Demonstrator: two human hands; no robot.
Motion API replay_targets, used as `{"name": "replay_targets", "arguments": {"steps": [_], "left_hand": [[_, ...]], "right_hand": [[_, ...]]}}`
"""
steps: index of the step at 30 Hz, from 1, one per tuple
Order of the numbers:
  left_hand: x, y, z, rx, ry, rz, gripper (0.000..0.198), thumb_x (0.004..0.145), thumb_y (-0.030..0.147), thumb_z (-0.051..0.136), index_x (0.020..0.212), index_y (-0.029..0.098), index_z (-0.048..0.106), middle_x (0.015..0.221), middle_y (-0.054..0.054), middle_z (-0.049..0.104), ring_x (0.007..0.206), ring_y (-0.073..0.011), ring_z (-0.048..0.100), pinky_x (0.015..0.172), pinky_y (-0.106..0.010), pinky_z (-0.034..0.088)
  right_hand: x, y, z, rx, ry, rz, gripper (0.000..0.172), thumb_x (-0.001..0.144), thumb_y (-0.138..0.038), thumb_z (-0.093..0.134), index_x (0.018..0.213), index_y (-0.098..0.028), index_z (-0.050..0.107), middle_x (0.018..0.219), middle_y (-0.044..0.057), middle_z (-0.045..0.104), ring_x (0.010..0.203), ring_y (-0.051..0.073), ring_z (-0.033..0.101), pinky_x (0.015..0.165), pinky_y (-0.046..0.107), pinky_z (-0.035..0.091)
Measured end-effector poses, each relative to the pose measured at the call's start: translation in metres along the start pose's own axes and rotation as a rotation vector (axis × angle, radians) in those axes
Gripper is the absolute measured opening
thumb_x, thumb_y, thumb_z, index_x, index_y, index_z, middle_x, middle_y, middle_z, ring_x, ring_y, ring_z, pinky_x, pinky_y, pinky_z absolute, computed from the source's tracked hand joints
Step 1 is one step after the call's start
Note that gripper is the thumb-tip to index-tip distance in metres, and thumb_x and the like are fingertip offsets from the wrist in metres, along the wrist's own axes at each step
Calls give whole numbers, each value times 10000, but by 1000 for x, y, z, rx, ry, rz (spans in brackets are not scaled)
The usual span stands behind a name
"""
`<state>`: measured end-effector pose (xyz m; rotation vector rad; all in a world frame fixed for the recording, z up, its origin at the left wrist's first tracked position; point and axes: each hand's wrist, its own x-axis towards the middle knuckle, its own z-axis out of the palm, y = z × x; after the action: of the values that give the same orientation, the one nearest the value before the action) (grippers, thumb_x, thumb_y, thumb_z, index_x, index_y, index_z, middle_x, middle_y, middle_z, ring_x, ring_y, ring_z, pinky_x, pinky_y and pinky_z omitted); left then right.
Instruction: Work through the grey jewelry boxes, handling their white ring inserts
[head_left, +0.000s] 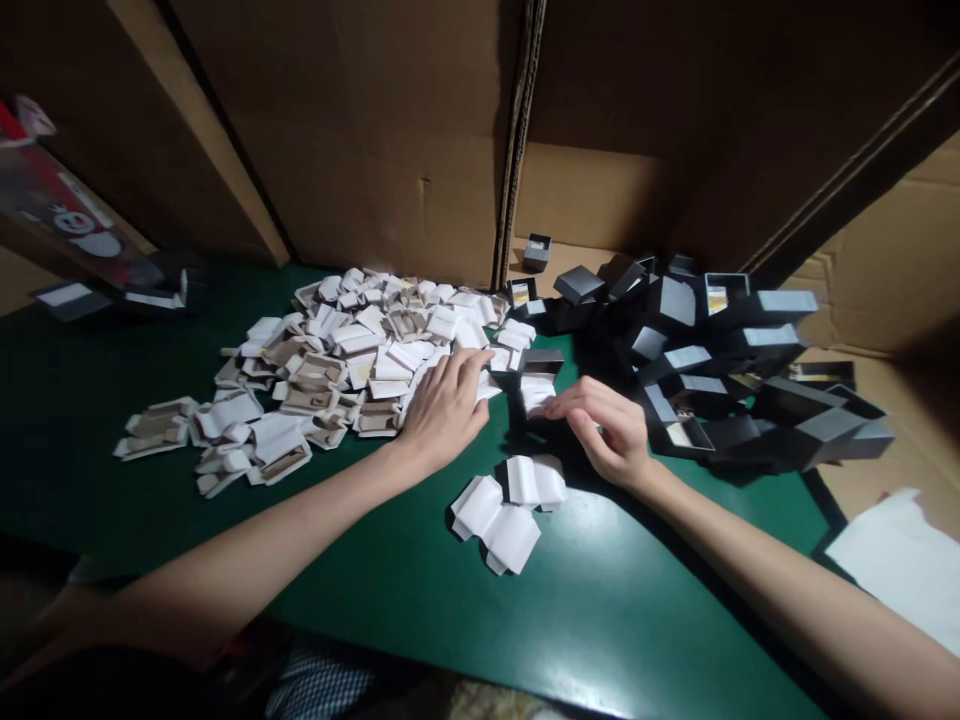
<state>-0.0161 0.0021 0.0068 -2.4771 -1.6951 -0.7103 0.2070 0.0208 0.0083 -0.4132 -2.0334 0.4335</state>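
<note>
**A:** What lies around the hands?

**B:** A green surface (675, 620), closed off at the back by cardboard sheets (375, 130). On the left is a heap of white folded cards (322, 360). On the right is a jumble of dark boxes (720, 370), some of them open. A few loose cards (506, 510) lie between the forearms, and a white sheet (900, 560) sits at the far right edge.

**A:** Does anything stand in the way?

**B:** Both hands show fully. The loose cards lie just beside the right wrist.

**A:** And the pose?

**B:** The left hand (446, 410) lies palm down on the right edge of the card heap, its fingers stretched and a little spread, resting rather than gripping. The right hand (607, 430) is curled, with its fingers drawn narrow. Their tips touch a single white card (534, 393), which lies just in front of a small open box (541, 360) between the two hands. I cannot tell whether they pinch it.
</note>
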Motion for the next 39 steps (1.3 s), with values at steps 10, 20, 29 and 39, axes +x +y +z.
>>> {"name": "replay_targets", "arguments": {"steps": [10, 20, 29, 39], "left_hand": [[-1, 2, -4, -62, -10, 14, 437, 885, 104, 445, 1301, 207, 358, 1225, -99, 500, 1059, -222, 584, 847, -363, 535], [-4, 9, -1, -344, 177, 480, 405, 895, 89, 486, 1269, 198, 375, 1113, -98, 553, 1023, -181, 592, 808, -315, 564], [-3, 11, 1, -383, 199, 599, 399, 870, 149, 574, 1235, 165, 413, 1071, -105, 607, 1000, -191, 585, 826, -350, 539], [-1, 12, -7, -212, 221, 336, 290, 894, 102, 439, 1106, 190, 616, 1190, -127, 510, 1162, -243, 501, 848, -367, 530]], "right_hand": [[4, 1, 2, -132, 58, 242, 166, 914, -158, 490, 824, -186, 627, 833, 63, 647, 819, 188, 585, 738, 346, 470], [2, 5, 2, -135, -181, 68, 118, 883, -238, 576, 983, -176, 580, 862, 75, 606, 803, 193, 527, 699, 346, 452], [-1, 6, 5, -137, -194, -21, 26, 864, -170, 579, 873, -171, 555, 795, 64, 570, 749, 176, 484, 652, 326, 434], [2, 2, 1, -132, -208, 3, 75, 871, -182, 534, 797, -178, 522, 747, 56, 569, 714, 175, 473, 639, 341, 406]]}}
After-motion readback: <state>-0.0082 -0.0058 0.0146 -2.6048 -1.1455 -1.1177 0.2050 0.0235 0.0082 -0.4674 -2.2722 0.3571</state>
